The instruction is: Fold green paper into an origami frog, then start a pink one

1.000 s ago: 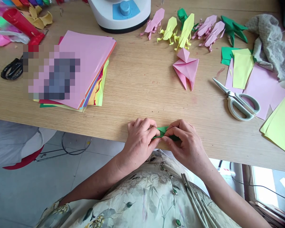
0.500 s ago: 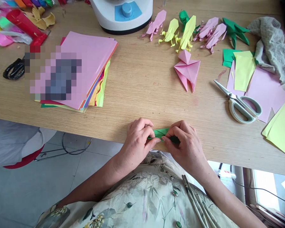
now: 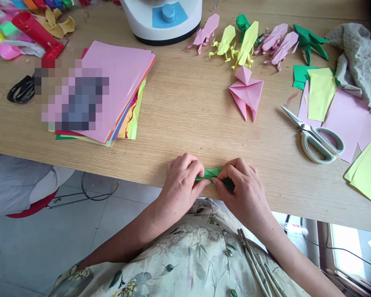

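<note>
At the table's front edge, a folded strip of green paper lies between my two hands. My left hand pinches its left end, with the thumb along the near side. On the other end, my right hand has thumb and fingers closed, covering part of the paper. Both thumb tips almost meet at the middle of the near edge. Beyond my hands rests a pink folded paper figure. Farther back stand several folded paper insects, among them a yellow one and a dark green piece.
Scissors lie on the right by paper scraps and yellow sheets. A grey cloth sits behind them. On the left is a stack of coloured paper, with a white appliance base at the back.
The whole view has shifted slightly, so the things on the table appear a little farther right. My left fingers have moved slightly on the green paper; both hands keep their hold.
</note>
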Demonstrator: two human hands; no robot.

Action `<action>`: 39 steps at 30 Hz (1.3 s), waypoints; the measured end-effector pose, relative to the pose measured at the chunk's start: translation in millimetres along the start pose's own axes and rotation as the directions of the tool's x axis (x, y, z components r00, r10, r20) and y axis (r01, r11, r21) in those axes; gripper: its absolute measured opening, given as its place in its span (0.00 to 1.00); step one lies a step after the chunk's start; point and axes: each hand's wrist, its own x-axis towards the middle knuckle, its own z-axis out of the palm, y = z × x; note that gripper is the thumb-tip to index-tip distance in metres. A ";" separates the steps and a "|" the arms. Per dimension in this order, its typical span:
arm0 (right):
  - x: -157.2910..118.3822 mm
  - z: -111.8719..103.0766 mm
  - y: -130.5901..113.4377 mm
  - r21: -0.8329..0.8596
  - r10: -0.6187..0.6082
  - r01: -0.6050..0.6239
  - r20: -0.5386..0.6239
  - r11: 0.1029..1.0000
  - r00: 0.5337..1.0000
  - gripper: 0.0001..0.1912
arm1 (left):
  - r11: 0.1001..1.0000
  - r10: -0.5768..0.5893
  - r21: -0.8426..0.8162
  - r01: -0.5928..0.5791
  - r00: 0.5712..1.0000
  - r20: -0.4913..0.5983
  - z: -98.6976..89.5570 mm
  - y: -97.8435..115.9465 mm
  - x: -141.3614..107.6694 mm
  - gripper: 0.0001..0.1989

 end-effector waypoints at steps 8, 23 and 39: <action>-0.4 2.6 1.7 -0.035 -0.007 0.007 -0.014 0.999 1.000 0.08 | 0.999 0.008 0.044 -0.008 1.000 0.004 1.7 0.0 1.2 0.06; -1.1 2.8 2.5 0.029 -0.090 0.091 -0.021 0.995 0.996 0.08 | 0.998 0.014 0.064 -0.014 1.000 0.006 3.2 -1.3 2.3 0.05; -1.6 1.2 3.2 0.028 -0.106 0.107 -0.034 0.994 0.994 0.09 | 0.999 0.039 0.025 -0.037 0.994 -0.099 -6.5 -21.7 -13.1 0.04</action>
